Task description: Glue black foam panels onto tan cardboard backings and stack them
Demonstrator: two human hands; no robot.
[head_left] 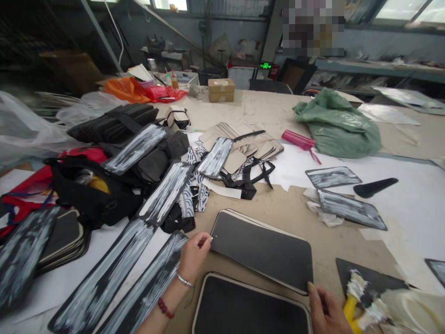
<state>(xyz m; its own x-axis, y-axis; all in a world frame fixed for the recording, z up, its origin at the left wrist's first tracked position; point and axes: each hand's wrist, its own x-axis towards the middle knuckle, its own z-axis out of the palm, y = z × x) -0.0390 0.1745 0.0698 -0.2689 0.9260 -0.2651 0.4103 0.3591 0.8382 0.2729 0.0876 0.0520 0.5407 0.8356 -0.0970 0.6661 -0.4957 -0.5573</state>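
Workshop, head view: shelving is seen at the back, a cardboard box (pixel 221 90) and a green bag (pixel 339 123) set far across the broad tabletop (pixel 264 104).
Dark panel: here it is, front and centre, held by two corners, light-edged sheets showing past its far edge; whether it is lifted clear cannot be told.
Left hand (pixel 194 255): thumb and forefinger are closed on the left corner.
Right hand (pixel 327 308): the near right corner is pinched by the thumb, with the fingers curled.
Near stack (pixel 250 306): just below, a pale border is shown around its black top.
Handling: both corners are best raised evenly, so the sheet is not bowed, and contact is best kept to the edges.
Streaked strips (pixel 111 273): their whitened faces, left of the panel, should be left untouched by the wrist.
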